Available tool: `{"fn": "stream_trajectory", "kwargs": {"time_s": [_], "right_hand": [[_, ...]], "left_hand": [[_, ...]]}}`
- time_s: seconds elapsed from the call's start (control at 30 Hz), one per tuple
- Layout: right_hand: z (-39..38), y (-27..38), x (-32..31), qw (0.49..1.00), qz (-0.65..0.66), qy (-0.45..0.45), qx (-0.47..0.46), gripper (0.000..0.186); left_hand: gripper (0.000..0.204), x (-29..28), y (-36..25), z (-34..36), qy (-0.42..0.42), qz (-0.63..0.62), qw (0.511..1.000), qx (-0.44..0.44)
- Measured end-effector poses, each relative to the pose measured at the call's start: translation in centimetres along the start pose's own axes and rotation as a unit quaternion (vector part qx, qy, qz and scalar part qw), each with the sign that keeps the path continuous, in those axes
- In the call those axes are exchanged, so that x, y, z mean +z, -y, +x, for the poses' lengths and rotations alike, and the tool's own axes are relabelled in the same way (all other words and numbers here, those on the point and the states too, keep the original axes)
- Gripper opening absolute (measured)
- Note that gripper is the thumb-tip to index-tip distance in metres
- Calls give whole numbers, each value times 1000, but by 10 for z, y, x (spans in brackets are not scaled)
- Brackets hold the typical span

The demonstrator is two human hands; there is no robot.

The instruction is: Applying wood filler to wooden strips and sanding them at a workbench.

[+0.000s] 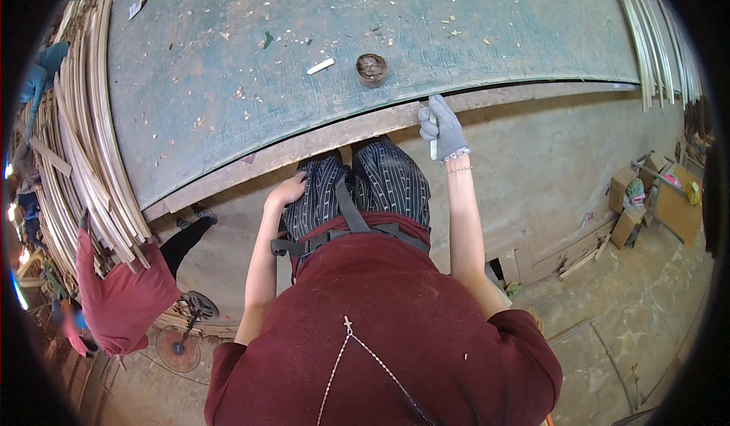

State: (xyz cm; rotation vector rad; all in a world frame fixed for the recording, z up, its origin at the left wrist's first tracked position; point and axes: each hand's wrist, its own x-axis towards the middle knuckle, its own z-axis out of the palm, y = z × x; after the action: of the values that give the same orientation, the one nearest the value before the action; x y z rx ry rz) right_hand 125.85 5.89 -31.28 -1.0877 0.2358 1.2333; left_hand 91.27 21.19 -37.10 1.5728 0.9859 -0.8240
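My left hand (289, 188) is bare and rests on my patterned trousers at the thigh, holding nothing; its fingers lie loosely against the cloth. My right hand (445, 128) wears a grey glove and is closed around a slim white stick-like handle (433, 147) at the table's near edge. What lies at the other end of that handle is hidden by the glove. Beyond it on the blue-green tabletop (487, 53) stands a small round brown bowl (372, 77) with dark brown stuff inside. Left of the bowl lies a short white stick (321, 66).
Chips and scraps are scattered over the table. Long wooden strips (95, 137) are stacked at the left, more strips (646, 38) at the far right. A person in a red top (133, 297) bends by the left stack, near a fan (179, 348). Cardboard boxes (627, 224) stand at right.
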Motion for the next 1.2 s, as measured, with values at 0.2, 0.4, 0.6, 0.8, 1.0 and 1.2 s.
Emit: {"fn": "stream_trajectory", "kwargs": {"time_s": [0.2,0.4,0.6,0.8,1.0,1.2], "right_hand": [[-13,-2,15,1000,20,11,9,6],[-26,-9,15,986,125,102,32,6],[-6,-5,16,972,196,123,44,12],[2,-7,1,966,203,137,82,18],[0,-5,2,971,192,121,82,20],[-18,2,15,978,128,139,87,17]], "left_hand": [[54,-16,-34,-26,19,90,994,-55],[51,-17,-34,-36,22,51,997,-53],[51,-21,-45,-46,13,-34,997,-65],[41,-6,-10,-35,-157,50,986,-33],[41,-26,-30,-76,-498,-210,833,-120],[58,-35,-30,-49,-672,-158,698,-189]]}}
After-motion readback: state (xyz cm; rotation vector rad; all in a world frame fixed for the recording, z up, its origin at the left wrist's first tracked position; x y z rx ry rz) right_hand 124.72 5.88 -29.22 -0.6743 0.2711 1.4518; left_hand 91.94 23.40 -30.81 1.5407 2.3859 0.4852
